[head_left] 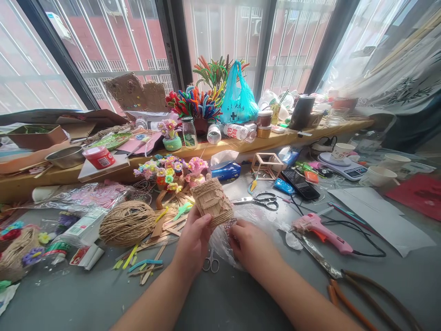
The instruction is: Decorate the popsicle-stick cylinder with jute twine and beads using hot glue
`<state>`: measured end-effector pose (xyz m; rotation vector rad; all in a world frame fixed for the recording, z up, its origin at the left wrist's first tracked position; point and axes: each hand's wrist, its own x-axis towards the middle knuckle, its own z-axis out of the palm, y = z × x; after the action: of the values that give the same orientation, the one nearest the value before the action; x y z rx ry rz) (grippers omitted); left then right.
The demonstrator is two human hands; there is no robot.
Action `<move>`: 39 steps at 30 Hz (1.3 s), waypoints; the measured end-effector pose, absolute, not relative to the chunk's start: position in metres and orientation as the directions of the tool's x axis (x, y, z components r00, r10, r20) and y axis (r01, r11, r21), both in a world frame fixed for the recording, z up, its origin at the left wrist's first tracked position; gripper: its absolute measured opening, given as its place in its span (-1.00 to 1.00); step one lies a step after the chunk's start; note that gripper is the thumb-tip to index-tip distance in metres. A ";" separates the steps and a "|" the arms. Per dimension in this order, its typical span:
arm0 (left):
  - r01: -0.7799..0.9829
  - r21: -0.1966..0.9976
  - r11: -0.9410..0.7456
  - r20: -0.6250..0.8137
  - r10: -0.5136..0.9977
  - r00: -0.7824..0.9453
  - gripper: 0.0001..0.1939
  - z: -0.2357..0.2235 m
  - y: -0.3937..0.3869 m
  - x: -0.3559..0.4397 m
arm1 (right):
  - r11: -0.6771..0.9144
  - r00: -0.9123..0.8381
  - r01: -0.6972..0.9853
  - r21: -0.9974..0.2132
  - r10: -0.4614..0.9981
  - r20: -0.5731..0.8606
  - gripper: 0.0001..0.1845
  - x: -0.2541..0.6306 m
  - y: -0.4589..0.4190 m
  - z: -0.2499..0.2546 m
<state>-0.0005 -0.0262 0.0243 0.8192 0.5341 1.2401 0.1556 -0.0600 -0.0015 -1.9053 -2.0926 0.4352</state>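
My left hand (195, 236) is closed around a small craft piece wrapped in brown twine (212, 201), its flat, strip-covered side turned up. Beside it, my right hand (254, 243) is closed over a clear plastic bag (223, 247) that seems to hold small reddish bits. The right fingertips are curled and partly hidden, so what they pinch does not show. Small scissors (211, 265) lie under the left wrist. A ball of jute twine (127, 223) sits to the left, near scattered wooden sticks (161, 239).
A pink glue gun (322, 232) with its cord and large shears (334, 272) lie at right. Black-handled scissors (265, 201), a phone (300, 184) and a kitchen scale (342, 166) are farther back. Pipe-cleaner flowers (168, 171) stand behind my hands, below a crowded wooden ledge (220, 149).
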 end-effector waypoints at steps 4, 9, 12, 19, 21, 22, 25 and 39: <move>-0.617 0.778 0.116 0.068 0.961 0.267 -0.63 0.023 -0.025 -0.001 | 0.053 -0.052 0.923 -0.381 0.999 0.013 -0.81 0.157 -0.064 -0.001; -0.608 0.786 0.114 0.059 0.965 0.257 -0.64 0.024 -0.025 -0.002 | 0.022 -0.014 0.929 -0.369 1.000 0.023 -0.79 0.158 -0.068 -0.001; -0.600 0.793 0.108 0.060 0.966 0.253 -0.66 0.024 -0.025 -0.001 | 0.027 -0.023 0.928 -0.371 1.000 0.016 -0.77 0.158 -0.065 -0.005; -0.604 0.791 0.098 0.068 0.967 0.247 -0.66 0.024 -0.026 0.000 | 0.060 -0.066 0.916 -0.396 0.998 -0.002 -0.75 0.152 -0.047 -0.009; -0.602 0.792 0.099 0.066 0.967 0.246 -0.67 0.024 -0.026 -0.001 | 0.049 -0.056 0.916 -0.398 0.998 -0.005 -0.78 0.151 -0.046 -0.007; -0.602 0.792 0.101 0.066 0.966 0.248 -0.67 0.023 -0.026 -0.001 | 0.039 -0.046 0.917 -0.397 0.999 -0.009 -0.80 0.151 -0.047 -0.006; -0.602 0.791 0.110 0.065 0.963 0.260 -0.65 0.023 -0.025 -0.001 | -0.010 -0.002 0.925 -0.379 0.999 -0.033 -0.85 0.154 -0.053 -0.003; -0.594 0.799 0.092 0.074 0.966 0.249 -0.66 0.026 -0.027 0.000 | 0.017 -0.016 0.920 -0.392 1.000 0.008 -0.80 0.153 -0.061 0.004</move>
<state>0.0003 -0.0271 0.0260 0.8349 0.5536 1.2499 0.1534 -0.0614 0.0037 -1.9808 -2.0151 0.4036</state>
